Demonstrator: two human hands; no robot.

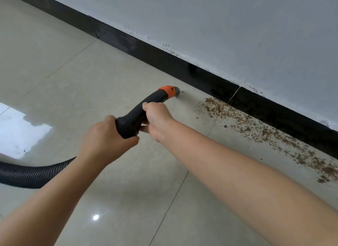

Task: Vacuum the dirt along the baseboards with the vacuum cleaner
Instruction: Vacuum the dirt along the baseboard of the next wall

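I could read no text, label, brand or number anywhere: none on the vacuum handle (135, 115) that I held, none on its orange collar (167, 91), none on the black baseboard (201, 75), the wall (219, 26) or the floor tiles (73, 77).

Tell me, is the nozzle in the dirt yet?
No. The nozzle sits on bare floor, left of the dirt along the baseboard.

Baseboard (182, 70) blocks ahead; floor (64, 77) left open.
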